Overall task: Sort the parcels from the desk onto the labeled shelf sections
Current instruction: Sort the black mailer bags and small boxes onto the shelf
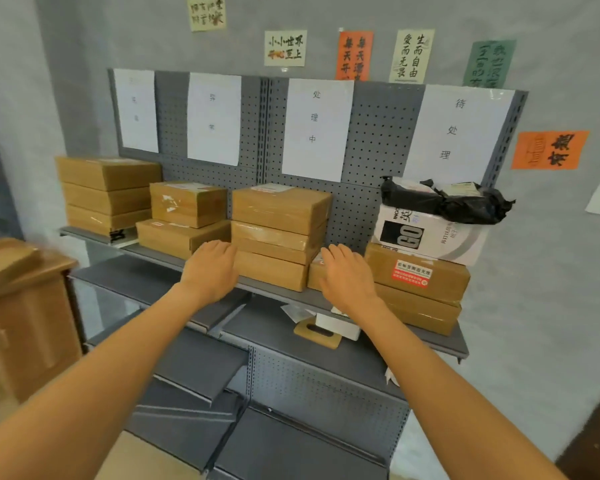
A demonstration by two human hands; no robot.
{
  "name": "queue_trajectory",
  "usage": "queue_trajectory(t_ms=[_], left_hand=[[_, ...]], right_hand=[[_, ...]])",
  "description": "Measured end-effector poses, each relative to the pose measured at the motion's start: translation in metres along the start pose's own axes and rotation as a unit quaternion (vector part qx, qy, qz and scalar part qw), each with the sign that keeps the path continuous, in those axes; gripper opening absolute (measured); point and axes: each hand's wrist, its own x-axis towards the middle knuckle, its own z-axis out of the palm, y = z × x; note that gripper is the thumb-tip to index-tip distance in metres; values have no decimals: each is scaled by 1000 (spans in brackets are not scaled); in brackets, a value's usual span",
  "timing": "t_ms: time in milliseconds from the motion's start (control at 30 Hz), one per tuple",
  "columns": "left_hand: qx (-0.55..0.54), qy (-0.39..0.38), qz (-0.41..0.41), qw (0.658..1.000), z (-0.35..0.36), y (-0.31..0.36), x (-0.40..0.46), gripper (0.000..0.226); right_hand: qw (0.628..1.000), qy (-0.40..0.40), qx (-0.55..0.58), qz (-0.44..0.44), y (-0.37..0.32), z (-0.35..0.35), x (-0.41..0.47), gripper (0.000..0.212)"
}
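Brown cardboard parcels stand in stacks along the upper shelf of a grey pegboard rack, under four white paper labels. In the head view, both hands reach out to the front of this shelf. The left hand hovers palm down in front of the three-box stack below the third label, its fingers straight and holding nothing. The right hand lies flat, fingers spread, over a small low parcel set between that stack and the pile at the right. I judge that a parcel is just being placed or pushed in. Next, the hands must go to the counter at the left, where more parcels wait.
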Motion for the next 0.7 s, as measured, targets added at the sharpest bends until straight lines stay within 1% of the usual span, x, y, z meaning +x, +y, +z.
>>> queue_trajectory(t_ms=[100,267,433,533,633,700], left_hand=[[30,-23,-49,998,-6,-61,-30,39],[52,-29,-116,991,-20,-170,-86,41],[52,-36,-178,982,-34,-272,-141,38],[50,-31,-198,978,-42,-319,-170,43],[55,-22,-224,973,-50,-359,-199,40],[65,-29,-250,966,-55,-385,-220,38]], right_hand=[[999,3,18,-41,-57,2,21,48],[994,10,59,-92,-167,2,57,53],[988,11,85,-132,-282,-2,85,43],[984,7,95,-150,-345,-2,100,38],[978,12,118,-172,-406,-4,112,43],[973,14,126,-195,-444,-6,119,46]])
